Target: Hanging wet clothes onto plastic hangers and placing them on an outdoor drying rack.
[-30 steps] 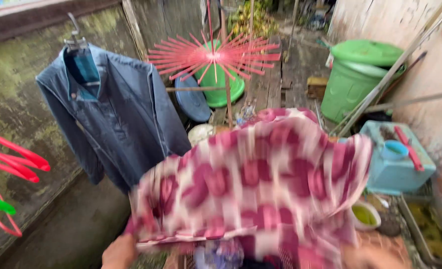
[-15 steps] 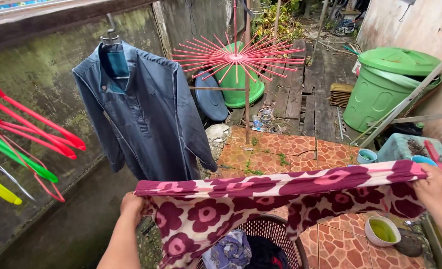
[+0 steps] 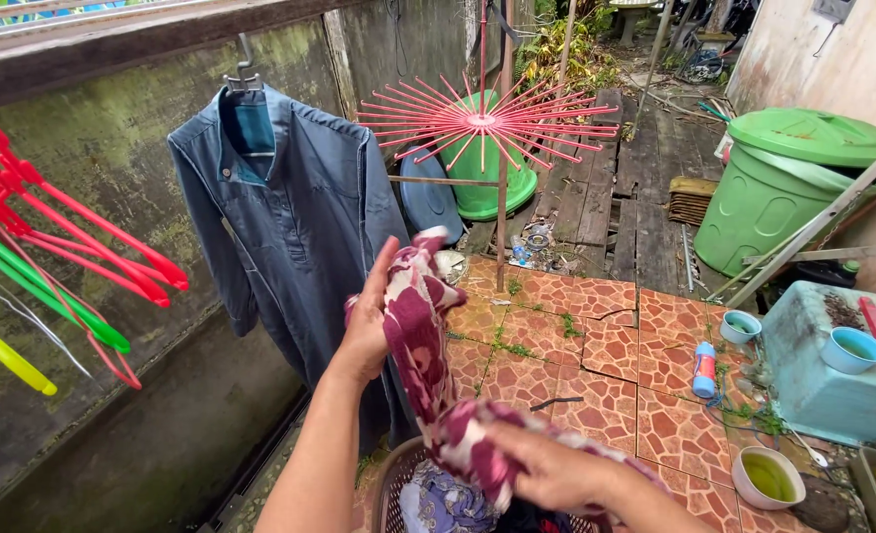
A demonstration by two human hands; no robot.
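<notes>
Two hands on one maroon-and-white floral cloth [image 3: 420, 326] — left hand [image 3: 369, 321] gripping its top, right hand [image 3: 547, 472] clutching the lower end over the laundry basket [image 3: 384, 489]. Gathering step, seemingly; a red hanger [image 3: 83, 237] looks the likely next reach.

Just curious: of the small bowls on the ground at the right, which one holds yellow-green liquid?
The white bowl nearest the camera, on the tiles by the bottom right edge. The two pale blue bowls farther back show no such liquid.

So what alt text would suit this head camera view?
Two bare hands, left hand raised and right hand low, grip a bunched maroon-and-white floral cloth over a laundry basket; a blue shirt hangs behind.
</notes>
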